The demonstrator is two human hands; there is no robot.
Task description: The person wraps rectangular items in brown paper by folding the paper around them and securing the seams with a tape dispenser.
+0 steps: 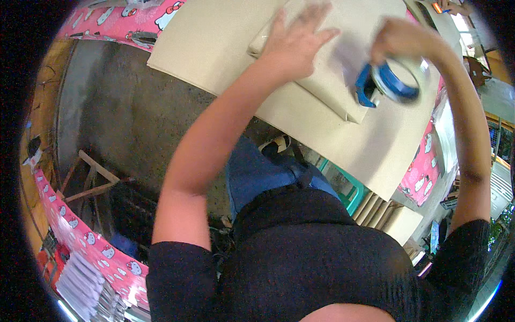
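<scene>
My left hand (295, 51) has its fingers spread over a flat, folded cardboard box (335, 99), at or just above its top. My right hand (399, 40) is closed on a blue tape dispenser (366, 88) with a large roll of tape on it. The hand is slightly smeared by motion. The dispenser sits over the box's right end; I cannot tell whether it touches the cardboard. Under the box lies a broad, flat cardboard sheet (198, 45), reaching past it toward me.
Pink patterned covering (115, 21) shows on the table past the cardboard. By my legs stand a green plastic stool (351, 196) and stacked cardboard (399, 225). A wooden frame (99, 166) is at the left. Another person's hand (456, 7) appears at the far right.
</scene>
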